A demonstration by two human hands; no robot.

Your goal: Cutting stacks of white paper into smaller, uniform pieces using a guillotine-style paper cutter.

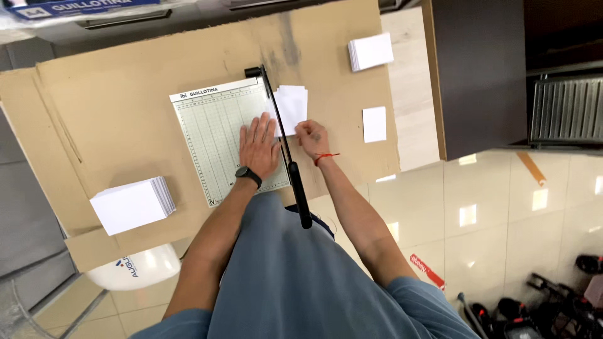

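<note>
Your left hand [259,145] flat, open on paper cutter [217,141] | right hand [310,137] pinching white sheets [291,107] | cardboard-covered table [113,113], glossy tiled floor [502,220]

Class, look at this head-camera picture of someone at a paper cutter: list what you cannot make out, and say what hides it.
- Paper under the left hand: the palm covers it, head view.
- Right hand fingers: curled onto the white sheets, grip unclear.
- Paper cutter grid markings: too small to read.
- White round object: mostly hidden under the cardboard sheet.
- Dark items on the floor: cut off by the frame's edge.
</note>
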